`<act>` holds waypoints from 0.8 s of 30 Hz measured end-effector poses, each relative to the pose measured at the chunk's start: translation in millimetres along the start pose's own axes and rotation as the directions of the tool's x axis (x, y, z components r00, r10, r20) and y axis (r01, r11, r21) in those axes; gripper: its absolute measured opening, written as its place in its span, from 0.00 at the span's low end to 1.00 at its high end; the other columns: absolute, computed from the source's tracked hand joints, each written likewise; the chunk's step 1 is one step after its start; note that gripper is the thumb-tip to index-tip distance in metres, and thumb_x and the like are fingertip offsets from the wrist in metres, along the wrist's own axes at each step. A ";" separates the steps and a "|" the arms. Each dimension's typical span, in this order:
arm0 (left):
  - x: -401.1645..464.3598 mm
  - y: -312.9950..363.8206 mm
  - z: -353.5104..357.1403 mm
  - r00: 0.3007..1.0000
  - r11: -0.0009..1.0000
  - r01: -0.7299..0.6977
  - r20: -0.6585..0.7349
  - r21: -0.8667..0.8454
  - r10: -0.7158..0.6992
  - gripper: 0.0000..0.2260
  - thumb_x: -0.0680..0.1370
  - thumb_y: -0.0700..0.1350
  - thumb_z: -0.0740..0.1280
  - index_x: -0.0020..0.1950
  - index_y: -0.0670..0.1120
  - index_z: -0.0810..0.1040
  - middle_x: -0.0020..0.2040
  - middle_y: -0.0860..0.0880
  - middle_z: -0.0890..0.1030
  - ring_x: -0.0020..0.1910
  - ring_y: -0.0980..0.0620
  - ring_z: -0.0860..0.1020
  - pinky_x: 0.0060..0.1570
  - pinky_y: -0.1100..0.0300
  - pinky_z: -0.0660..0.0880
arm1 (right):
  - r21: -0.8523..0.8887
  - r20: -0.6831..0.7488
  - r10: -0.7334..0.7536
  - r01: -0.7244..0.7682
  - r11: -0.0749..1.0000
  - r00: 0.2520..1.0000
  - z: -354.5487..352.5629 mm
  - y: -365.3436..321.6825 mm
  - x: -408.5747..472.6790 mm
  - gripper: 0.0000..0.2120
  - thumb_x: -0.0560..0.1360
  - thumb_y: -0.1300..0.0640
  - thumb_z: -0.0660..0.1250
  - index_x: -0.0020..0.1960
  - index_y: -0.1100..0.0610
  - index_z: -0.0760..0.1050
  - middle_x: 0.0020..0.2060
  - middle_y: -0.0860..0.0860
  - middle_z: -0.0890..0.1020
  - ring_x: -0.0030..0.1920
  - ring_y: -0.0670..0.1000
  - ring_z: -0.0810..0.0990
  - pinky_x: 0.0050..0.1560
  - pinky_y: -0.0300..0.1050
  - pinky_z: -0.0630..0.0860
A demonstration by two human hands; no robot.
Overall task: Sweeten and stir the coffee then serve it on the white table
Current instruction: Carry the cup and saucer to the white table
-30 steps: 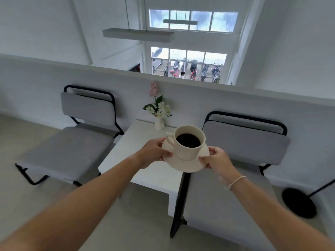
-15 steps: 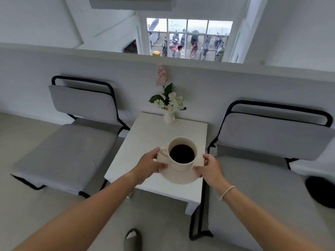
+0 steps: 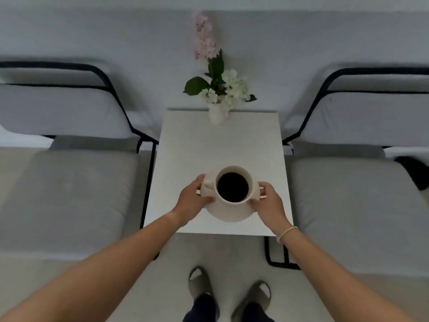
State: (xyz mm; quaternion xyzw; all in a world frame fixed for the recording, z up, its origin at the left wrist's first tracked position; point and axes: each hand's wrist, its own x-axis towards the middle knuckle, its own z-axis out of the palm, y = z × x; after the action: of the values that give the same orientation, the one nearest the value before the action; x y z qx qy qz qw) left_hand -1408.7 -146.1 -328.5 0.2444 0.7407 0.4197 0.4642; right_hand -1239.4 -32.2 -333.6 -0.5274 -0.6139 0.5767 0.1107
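While both hands are holding it from opposite sides, one cream saucer [image 3: 228, 213] is sitting over the near half of the single white desk [image 3: 218, 145], carrying one cream cup [image 3: 234, 185] filled with black coffee [image 3: 232, 187]. Whether the saucer is touching the desk or hanging just above it cannot be told. The cup's handle is pointing toward the left hand [image 3: 191, 201], whose thumb is lying on the saucer's rim with the fingers curling under its edge. The right hand [image 3: 267, 203] is gripping the opposite rim the same way, and one pale bracelet [image 3: 286, 233] is circling its wrist. At the far edge of the desk, one small white vase [image 3: 217, 113] is standing upright, holding white blossoms, green leaves and one pink flower spike. Two grey cushioned chairs with black frames are flanking the desk, the left chair [image 3: 69, 182] and the right chair [image 3: 357, 194]. Two feet in slippers [image 3: 228, 291] are standing on the floor just below the desk's near edge.
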 end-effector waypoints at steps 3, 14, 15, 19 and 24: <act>32.3 -27.1 -7.5 1.000 0.999 0.003 -0.013 0.033 -0.003 0.22 0.71 0.37 0.68 0.63 0.54 0.72 0.53 0.50 0.79 0.50 0.48 0.75 0.47 0.59 0.75 | -0.023 -0.005 -0.001 0.001 1.000 1.000 22.5 14.2 30.5 0.20 0.71 0.64 0.69 0.61 0.56 0.69 0.49 0.52 0.76 0.42 0.49 0.75 0.38 0.36 0.71; 120.4 -130.9 9.8 0.995 0.994 0.083 -0.069 0.071 -0.078 0.23 0.71 0.39 0.69 0.64 0.53 0.71 0.53 0.51 0.78 0.46 0.51 0.74 0.49 0.59 0.74 | -0.088 0.026 0.054 -0.051 0.995 0.998 73.4 100.3 120.9 0.19 0.71 0.63 0.68 0.61 0.56 0.70 0.47 0.49 0.75 0.40 0.47 0.74 0.34 0.29 0.70; 123.2 -138.1 12.1 0.994 0.993 0.091 -0.071 0.075 -0.086 0.23 0.71 0.39 0.69 0.65 0.53 0.71 0.53 0.51 0.78 0.46 0.52 0.74 0.49 0.59 0.74 | -0.092 0.028 0.055 -0.052 0.994 0.998 75.5 106.7 124.0 0.20 0.71 0.62 0.68 0.61 0.56 0.70 0.47 0.50 0.75 0.42 0.49 0.74 0.35 0.30 0.69; 128.2 -157.4 18.1 0.993 0.992 0.105 -0.067 0.068 -0.101 0.23 0.72 0.39 0.68 0.65 0.53 0.71 0.51 0.51 0.78 0.46 0.52 0.74 0.50 0.57 0.74 | -0.110 0.043 0.063 -0.058 0.992 0.997 80.5 124.0 130.4 0.19 0.72 0.62 0.68 0.61 0.56 0.70 0.48 0.50 0.75 0.44 0.50 0.74 0.36 0.32 0.69; 130.1 -167.8 22.4 0.993 0.992 0.095 -0.073 0.087 -0.089 0.23 0.72 0.39 0.68 0.65 0.52 0.71 0.53 0.49 0.78 0.50 0.49 0.74 0.52 0.56 0.74 | -0.108 0.040 0.058 -0.053 0.993 0.998 83.3 133.9 132.4 0.19 0.71 0.63 0.68 0.61 0.56 0.70 0.48 0.50 0.75 0.44 0.50 0.74 0.36 0.28 0.68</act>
State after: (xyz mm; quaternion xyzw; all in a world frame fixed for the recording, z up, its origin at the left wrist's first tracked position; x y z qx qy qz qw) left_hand -1442.6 -128.1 -538.6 0.2161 0.7852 0.3720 0.4454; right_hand -1287.3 -8.5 -532.5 -0.5369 -0.6312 0.5573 0.0531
